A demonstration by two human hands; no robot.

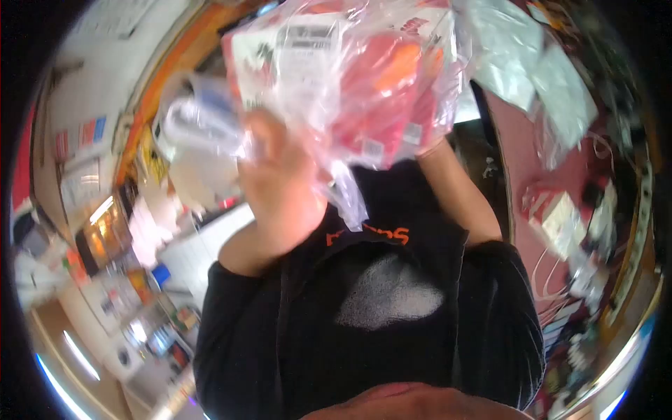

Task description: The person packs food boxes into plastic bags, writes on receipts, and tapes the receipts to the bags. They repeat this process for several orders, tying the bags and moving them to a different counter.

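Observation:
A clear plastic bag (308,105) with red and white printed packages (374,105) inside fills the top middle of the view. My left hand (276,164), blurred by motion, is closed on the bag at its lower left side. Beside that hand, on its left, is another clear plastic bundle (203,122) with white and blue in it; whether the hand also holds it is unclear. Behind the bag's lower right edge my right hand is mostly hidden, with only the wrist (434,150) showing, its fingers out of sight.
Clear plastic bags (518,63) lie at the upper right on a dark red surface (518,164). Below them are a pale box (560,220), cables and mixed small items. At the left stand cluttered shelves, a white surface (203,252) and a blue cap (161,273).

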